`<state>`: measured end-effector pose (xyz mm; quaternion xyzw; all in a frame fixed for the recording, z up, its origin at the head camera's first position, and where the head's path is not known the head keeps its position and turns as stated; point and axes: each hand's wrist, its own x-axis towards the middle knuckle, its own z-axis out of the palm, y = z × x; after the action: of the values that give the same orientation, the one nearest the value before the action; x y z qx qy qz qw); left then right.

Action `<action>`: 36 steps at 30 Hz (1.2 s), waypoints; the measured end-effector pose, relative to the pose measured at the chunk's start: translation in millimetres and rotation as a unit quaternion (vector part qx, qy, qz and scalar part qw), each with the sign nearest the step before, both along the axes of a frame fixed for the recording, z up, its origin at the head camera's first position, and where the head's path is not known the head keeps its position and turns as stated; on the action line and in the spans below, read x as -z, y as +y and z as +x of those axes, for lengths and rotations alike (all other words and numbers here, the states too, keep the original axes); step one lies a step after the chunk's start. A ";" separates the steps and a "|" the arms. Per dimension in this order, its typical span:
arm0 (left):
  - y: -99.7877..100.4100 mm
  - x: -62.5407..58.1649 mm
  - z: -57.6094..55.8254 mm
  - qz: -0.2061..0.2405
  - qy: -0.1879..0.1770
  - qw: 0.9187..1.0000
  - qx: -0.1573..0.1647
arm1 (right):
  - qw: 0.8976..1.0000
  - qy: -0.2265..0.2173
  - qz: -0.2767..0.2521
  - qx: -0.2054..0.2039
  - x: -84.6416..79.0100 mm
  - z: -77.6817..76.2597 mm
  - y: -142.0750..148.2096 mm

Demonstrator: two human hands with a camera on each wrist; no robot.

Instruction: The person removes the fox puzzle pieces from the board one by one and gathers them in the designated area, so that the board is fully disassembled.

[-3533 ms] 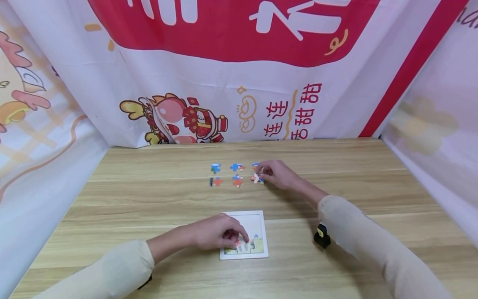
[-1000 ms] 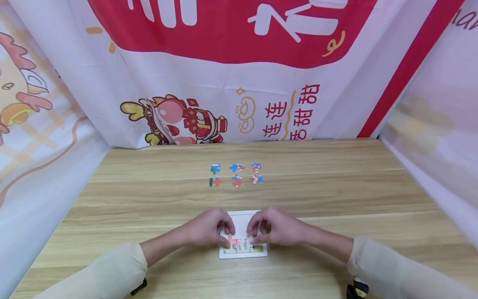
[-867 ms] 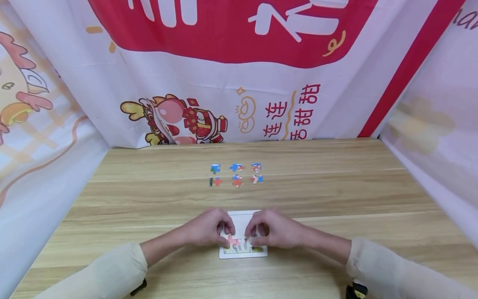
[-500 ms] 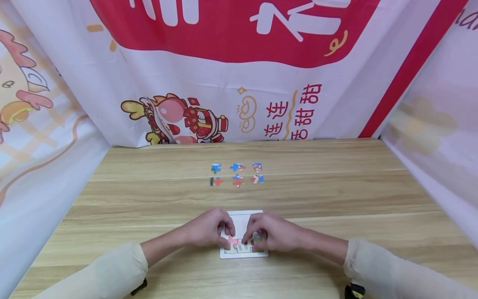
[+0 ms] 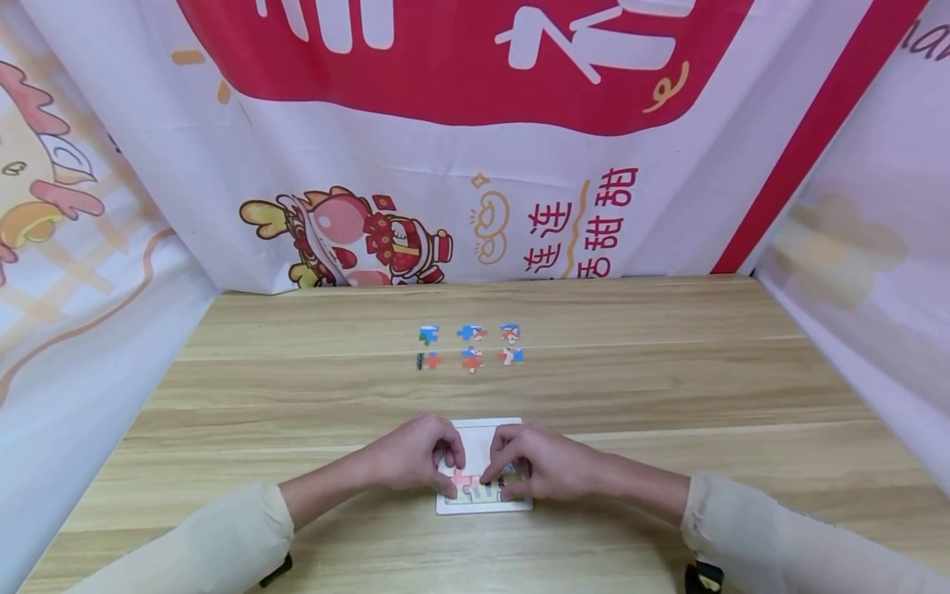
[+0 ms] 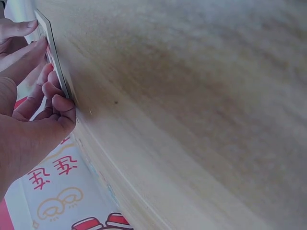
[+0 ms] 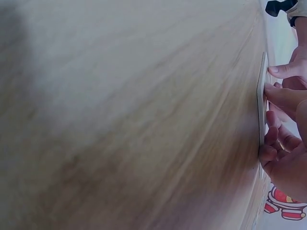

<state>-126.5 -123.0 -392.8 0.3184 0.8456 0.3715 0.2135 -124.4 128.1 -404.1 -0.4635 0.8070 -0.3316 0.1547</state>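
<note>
A white puzzle tray point(image 5: 482, 509) lies at the table's front middle, with joined jigsaw pieces along its lower part and its upper part bare. My left hand point(image 5: 411, 452) is at the tray's left side, thumb and curled fingers around the left puzzle piece point(image 5: 463, 488). From the right, my right hand point(image 5: 552, 462) has its index finger and thumb on the pieces at the lower right, pinching a puzzle piece point(image 5: 496, 490) mostly hidden by the fingers. In the left wrist view, my left hand point(image 6: 33, 134) touches the tray edge point(image 6: 57, 67). The right wrist view shows my right hand point(image 7: 288, 167) at the opposite edge.
Several loose jigsaw pieces point(image 5: 472, 360) lie in two rows farther back on the wooden table point(image 5: 297, 396). A printed cloth point(image 5: 416, 148) hangs behind the table's back edge, and further cloths flank both sides.
Over the earlier frames my right hand came from the loose pieces to the tray. Lately its fingers have shifted slightly left and down on the pieces. My left hand stays nearly still.
</note>
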 end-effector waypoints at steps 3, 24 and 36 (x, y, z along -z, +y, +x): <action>-0.4 1.4 -0.1 0.000 0.004 1.000 0.002 | 1.000 0.000 -0.001 0.000 0.5 0.0 0.5; 0.5 1.2 -1.1 -0.012 0.007 1.000 -0.001 | 1.000 0.008 -0.002 -0.006 4.2 -0.1 1.7; -0.4 0.5 -3.4 -0.003 -0.023 1.000 -0.010 | 1.000 -0.007 -0.008 -0.003 6.0 -1.0 2.2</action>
<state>-129.9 -123.4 -393.3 0.3009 0.8446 0.3781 0.2306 -125.4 130.3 -410.1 -0.4650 0.8017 -0.3410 0.1573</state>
